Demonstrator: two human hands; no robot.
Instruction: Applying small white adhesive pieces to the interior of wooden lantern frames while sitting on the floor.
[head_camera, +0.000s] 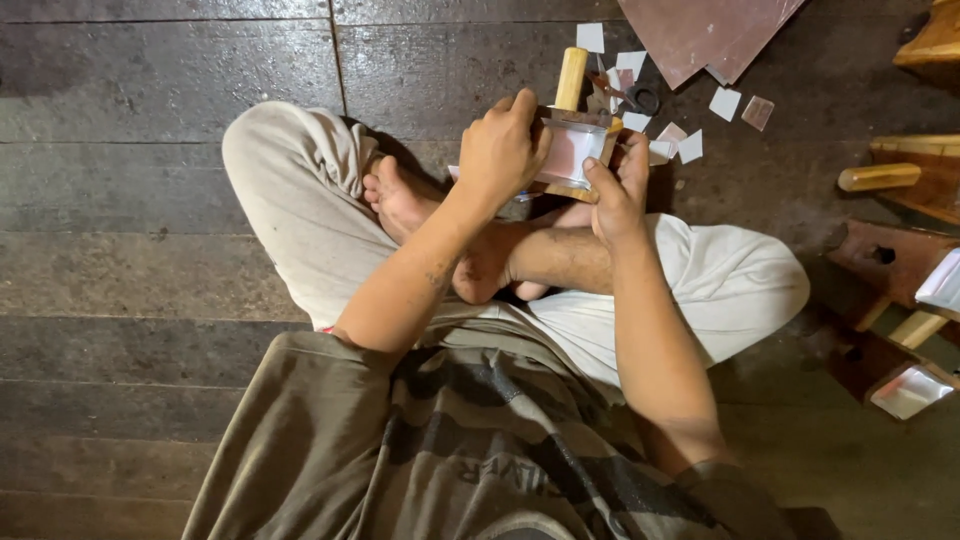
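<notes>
Floor (150, 200): dark wood planks, person sits cross-legged on it, bare feet tucked under the work. Big reddish sheet (705, 30) lies flat at top right, w/ small cut squares (690, 146) of pale shiny material scattered just beside it and scissors (640, 97) among them. At the right edge, more wooden pieces (890, 260) w/ light handles, some faced w/ shiny sheet, well apart from the hands.

Wooden block (575, 150) w/ pale round handle pointing away sits above the ankles, held between both hands; a pinkish-white sheet covers its near face.

Left hand (500, 150): grip closed over the block's left side and top, fingers curled onto the sheet edge. Right hand (620, 185): grip holding the block's right edge, thumb (600, 180) pressed on the sheet corner.

Risks, as I judge: the sheet could crease or shift off square if thumb pressure is uneven; the block has no support but the hands, so a slack hold could drop it on the feet; cut sheet edges look thin and may nick fingertips; loose squares nearby could get knocked by a knee
</notes>
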